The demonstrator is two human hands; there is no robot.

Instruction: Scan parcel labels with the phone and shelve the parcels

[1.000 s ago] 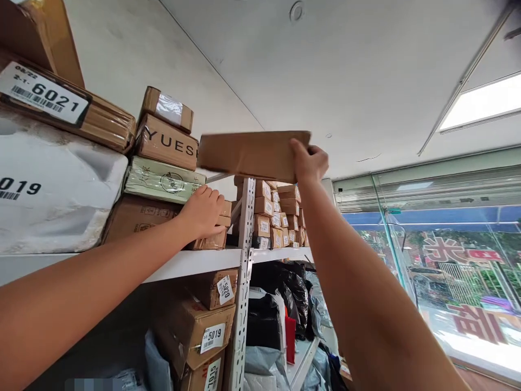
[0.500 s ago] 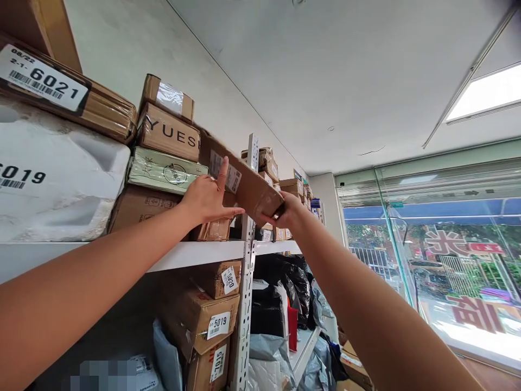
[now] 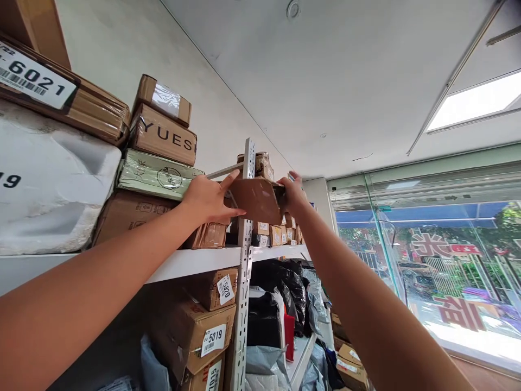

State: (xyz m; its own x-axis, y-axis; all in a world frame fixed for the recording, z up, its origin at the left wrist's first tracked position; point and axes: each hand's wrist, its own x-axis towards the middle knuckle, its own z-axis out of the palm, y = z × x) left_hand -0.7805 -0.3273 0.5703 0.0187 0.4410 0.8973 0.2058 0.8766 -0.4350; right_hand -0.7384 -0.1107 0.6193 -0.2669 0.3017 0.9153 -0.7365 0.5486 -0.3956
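Note:
A flat brown cardboard box is held up at top-shelf height, in front of the white shelf post. My right hand grips its right end, fingers partly hidden behind it. At its left edge is my left hand, thumb and forefinger spread wide apart; whether they touch the box I cannot tell. Beside the left hand, a pale green box lies under a brown box marked YUES, topped by a smaller taped box.
The white shelf post rises between two bays. To the left, a large white foam box supports a carton labelled 6021. Labelled cartons and black plastic parcels fill the lower shelves. Windows stand at right.
The cardboard box has turned: its long labelled side no longer shows, and its plain end faces me. My right hand has shifted slightly up and right. The left hand stays spread.

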